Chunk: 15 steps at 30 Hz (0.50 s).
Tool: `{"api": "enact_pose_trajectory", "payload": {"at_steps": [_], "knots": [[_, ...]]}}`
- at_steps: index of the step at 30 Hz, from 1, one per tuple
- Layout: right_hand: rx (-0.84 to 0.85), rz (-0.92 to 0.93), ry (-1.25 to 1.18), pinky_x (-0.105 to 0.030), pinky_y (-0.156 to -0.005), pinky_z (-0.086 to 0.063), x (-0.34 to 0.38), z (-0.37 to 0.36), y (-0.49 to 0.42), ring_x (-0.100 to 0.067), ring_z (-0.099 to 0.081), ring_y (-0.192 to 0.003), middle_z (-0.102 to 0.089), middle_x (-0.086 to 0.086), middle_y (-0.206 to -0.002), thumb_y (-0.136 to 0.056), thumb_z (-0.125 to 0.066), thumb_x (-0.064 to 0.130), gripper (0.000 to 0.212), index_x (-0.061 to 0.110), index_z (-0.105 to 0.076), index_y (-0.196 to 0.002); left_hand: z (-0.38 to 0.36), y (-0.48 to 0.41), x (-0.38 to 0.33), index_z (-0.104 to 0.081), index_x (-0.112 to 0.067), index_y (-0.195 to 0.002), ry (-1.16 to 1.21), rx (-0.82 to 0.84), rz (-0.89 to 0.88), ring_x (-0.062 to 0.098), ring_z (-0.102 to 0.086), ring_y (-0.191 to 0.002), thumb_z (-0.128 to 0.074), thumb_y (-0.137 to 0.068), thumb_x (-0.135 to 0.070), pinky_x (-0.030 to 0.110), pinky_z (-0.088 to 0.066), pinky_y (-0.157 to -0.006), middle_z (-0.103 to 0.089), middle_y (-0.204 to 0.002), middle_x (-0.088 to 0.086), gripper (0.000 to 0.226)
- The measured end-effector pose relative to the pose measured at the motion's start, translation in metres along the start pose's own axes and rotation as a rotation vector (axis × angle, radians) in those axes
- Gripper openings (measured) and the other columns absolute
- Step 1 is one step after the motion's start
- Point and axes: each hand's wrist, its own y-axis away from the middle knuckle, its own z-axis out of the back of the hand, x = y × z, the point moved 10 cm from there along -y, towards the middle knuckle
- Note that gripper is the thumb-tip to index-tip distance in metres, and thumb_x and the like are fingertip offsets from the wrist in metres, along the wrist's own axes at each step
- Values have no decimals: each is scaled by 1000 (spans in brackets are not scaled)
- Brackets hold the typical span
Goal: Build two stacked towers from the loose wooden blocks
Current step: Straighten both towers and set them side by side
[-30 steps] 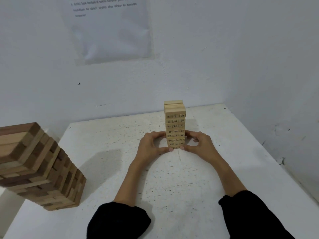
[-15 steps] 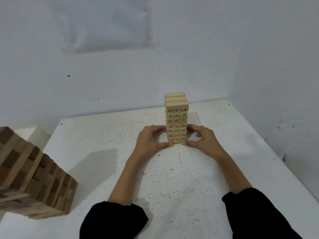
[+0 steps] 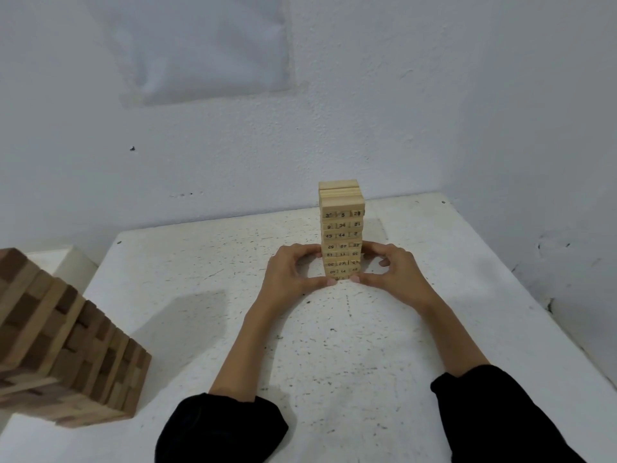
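**Squaring up the stack.** My left hand [image 3: 287, 272] and right hand [image 3: 397, 272] cupped the lower half of the numbered tower [image 3: 342, 235], which stood upright toward the far side of the tabletop [image 3: 334, 355]. Both hands were partly closed round it. The fingers curled against its two sides, and the thumb tips touched the bottom row at the front. The darker tower [image 3: 60, 345] stood well apart at the tabletop's near left edge, cut off by the border of the view. No loose blocks were in sight, so I judged the building all but done and this step a straightening of the pale stack.

To do it well, I reckoned, the squeeze should be gentle and even from both sides. It should nudge stray blocks flush row by row from the bottom up, without sliding the base. The top rows looked slightly out of line with those below and would want the same light press. Letting go should be slow, both hands together, since a one-sided pull could tip so narrow a stack.

The tabletop was white, flecked with dark specks, and set into a corner of white plaster wall [image 3: 467, 95]. A sheet of paper [image 3: 200, 45] hung behind, its print unreadable. Black sleeves [image 3: 220, 429] showed at the bottom edge.
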Motion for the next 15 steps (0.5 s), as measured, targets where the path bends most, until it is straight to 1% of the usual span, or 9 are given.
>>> {"api": "enact_pose_trajectory", "payload": {"at_steps": [2, 6, 8, 10, 13, 15], "knots": [[-1, -1, 6, -9, -75, -35, 0, 0, 0, -7, -51, -100, -61, 15, -103, -73, -79, 19, 58, 26, -56, -126, 0, -1, 0, -67, -27, -115, -6, -3, -9, -13, -53, -97, -88, -60, -33, 12, -40, -85, -67, -106, -14, 59], [5, -5, -1, -8, -76, -34, 1, -1, 0, -1, -50, -97, -60, 14, -103, -74, -79, 18, 57, 25, -56, -126, 0, -1, 0, -67, -27, -115, -8, -3, -13, -20, -51, -94, -88, -60, -33, 2, -35, -81, -63, -102, -19, 59], [0, -8, -1, -9, -77, -35, 0, 0, 1, -4, -50, -99, -61, 12, -105, -74, -79, 18, 58, 25, -56, -126, 0, 0, -1, -66, -27, -115, -11, -4, -23, -19, -52, -95, -88, -60, -34, 3, -36, -82, -65, -104, -17, 60], [-11, -3, 6, -12, -78, -36, 1, 1, 2, -7, -50, -102, -62, 11, -107, -74, -78, 18, 58, 25, -56, -127, 1, 0, -1, -66, -27, -116, -14, -9, -31, -11, -55, -99, -87, -60, -36, 13, -41, -87, -67, -109, -13, 60], [-37, 3, 17, -23, -85, -39, 5, 1, 6, -10, -49, -103, -59, 13, -104, -75, -77, 16, 57, 24, -55, -127, -1, 1, 0, -65, -26, -119, -45, -4, -37, -1, -57, -105, -86, -61, -41, 29, -45, -94, -67, -113, -12, 63], [-66, 14, 47, -28, -90, -41, 7, 2, 10, -11, -48, -102, -60, 11, -104, -75, -77, 17, 56, 23, -56, -127, -1, 3, 2, -59, -25, -126, -90, -9, -20, 3, -53, -109, -83, -62, -47, 33, -43, -96, -64, -118, -11, 72]]}}
